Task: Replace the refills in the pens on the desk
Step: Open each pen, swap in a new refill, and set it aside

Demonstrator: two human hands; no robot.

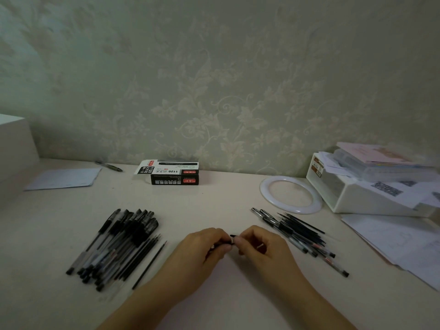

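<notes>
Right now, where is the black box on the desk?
In the head view, the black box stands at the back of the desk, near the wall and left of centre, between a lone pen and the white ring.

Pen (223, 244) w/ black end, mostly hidden, pinched between both hands over desk centre, lying roughly level; short black tip pokes out between the fingertips. Left pile (116, 246): clear-barrel pens w/ black caps & grips, fanned diagonally, a few loose thin black refills (148, 265) along its right edge. Right pile (302, 236): thin dark refills mixed w/ clear pens, lying diagonally
</notes>
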